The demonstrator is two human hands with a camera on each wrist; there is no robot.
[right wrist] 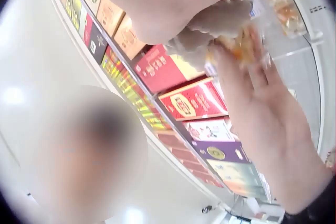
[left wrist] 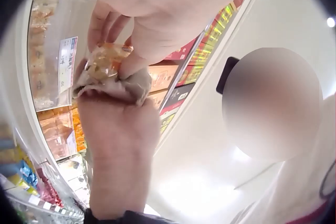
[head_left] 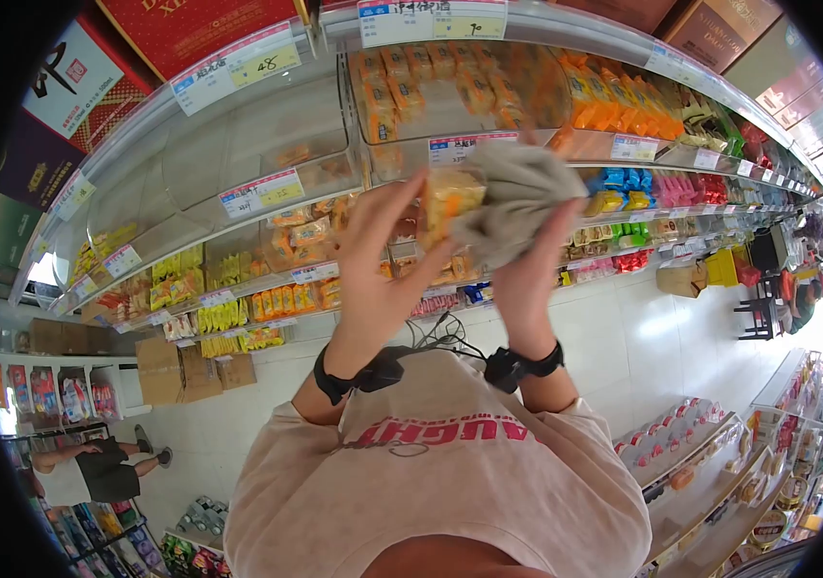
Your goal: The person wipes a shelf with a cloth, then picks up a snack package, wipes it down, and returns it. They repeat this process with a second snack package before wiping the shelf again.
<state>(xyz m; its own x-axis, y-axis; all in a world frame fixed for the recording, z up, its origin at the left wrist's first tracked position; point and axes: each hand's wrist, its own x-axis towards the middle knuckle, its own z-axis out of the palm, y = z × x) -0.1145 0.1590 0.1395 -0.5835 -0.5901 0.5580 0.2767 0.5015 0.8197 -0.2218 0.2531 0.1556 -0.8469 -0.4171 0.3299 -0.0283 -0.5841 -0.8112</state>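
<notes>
In the head view, my left hand [head_left: 373,275] pinches a small clear-wrapped snack packet [head_left: 452,197], yellow and orange, between thumb and fingers. My right hand [head_left: 527,279] grips a bunched grey cloth [head_left: 519,193] right beside it. Both hands are raised close together before the shelves. From the left wrist, the packet [left wrist: 109,62] overlaps the cloth [left wrist: 137,84], with the right hand [left wrist: 118,129] below. The right wrist view has the cloth [right wrist: 220,22] against the packet [right wrist: 244,48]; part of the right hand's fingers is hidden behind the cloth.
Clear shelf bins [head_left: 257,144] with price tags [head_left: 262,193] stand in front, several holding wrapped snacks [head_left: 623,101]. Gift boxes [head_left: 195,34] line the top shelf. Cardboard [head_left: 163,371] lies on the floor at left. Another person [head_left: 93,472] is at lower left, with shelving [head_left: 691,462] behind on the right.
</notes>
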